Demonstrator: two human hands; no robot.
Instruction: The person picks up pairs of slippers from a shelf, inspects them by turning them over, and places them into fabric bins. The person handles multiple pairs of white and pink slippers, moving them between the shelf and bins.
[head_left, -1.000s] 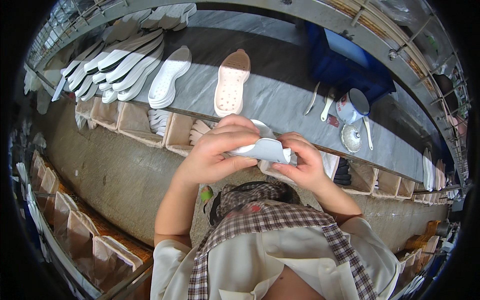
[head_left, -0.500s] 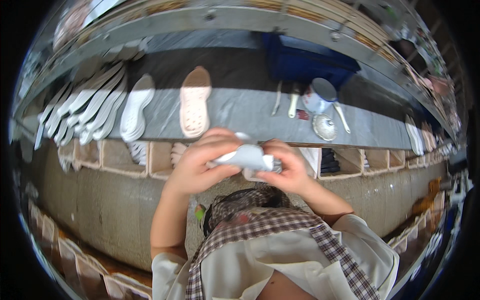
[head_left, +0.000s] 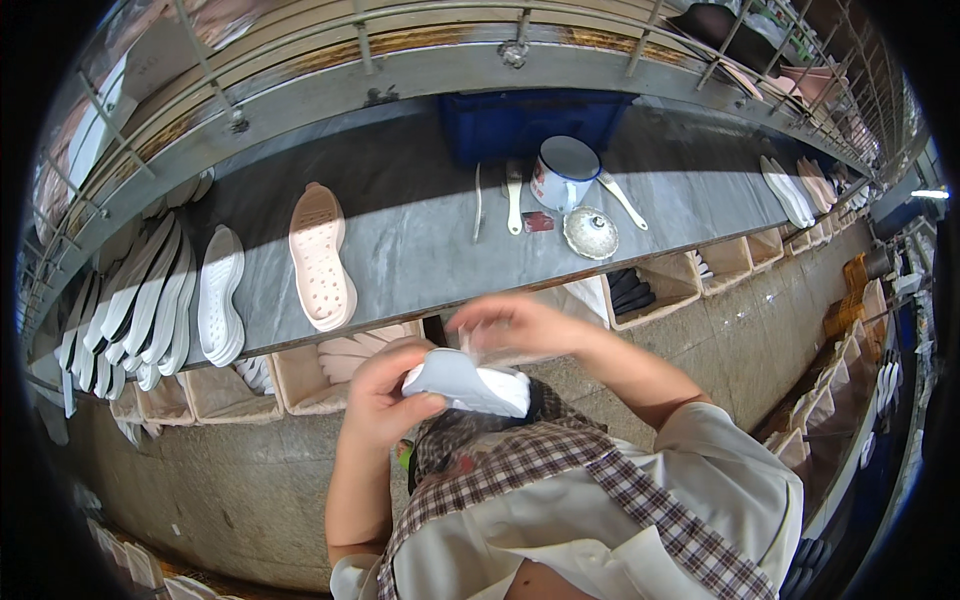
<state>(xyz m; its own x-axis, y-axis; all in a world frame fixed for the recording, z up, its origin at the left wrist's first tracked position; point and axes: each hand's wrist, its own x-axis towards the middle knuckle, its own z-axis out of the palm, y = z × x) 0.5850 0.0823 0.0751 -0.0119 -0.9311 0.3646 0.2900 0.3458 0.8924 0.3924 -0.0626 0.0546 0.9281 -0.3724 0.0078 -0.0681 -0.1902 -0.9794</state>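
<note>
My left hand [head_left: 388,392] grips a white and grey shoe sole [head_left: 465,385] in front of my apron, thumb on the near side and fingers behind. The sole looks bent, its grey face turned up at the left and its white end toward the right. Just above its far side is my right hand [head_left: 515,328], blurred by motion, its fingers apart and curved. Whether they touch the sole, I cannot tell. On the grey bench beyond my hands lie a pink sole [head_left: 320,258] with small holes and, to its left, a white sole [head_left: 221,295].
Several white soles [head_left: 135,295] lean in a row at the bench's left. A white enamel mug [head_left: 562,175], its lid [head_left: 590,232] and brushes [head_left: 514,200] stand before a blue crate [head_left: 535,125]. Lined bins [head_left: 235,400] sit below the bench edge [head_left: 450,312]; a wire rack [head_left: 370,50] runs behind.
My right hand has come off the sole's right end and moved up and left over it. My left hand keeps its hold, slightly lower. The view has turned.
</note>
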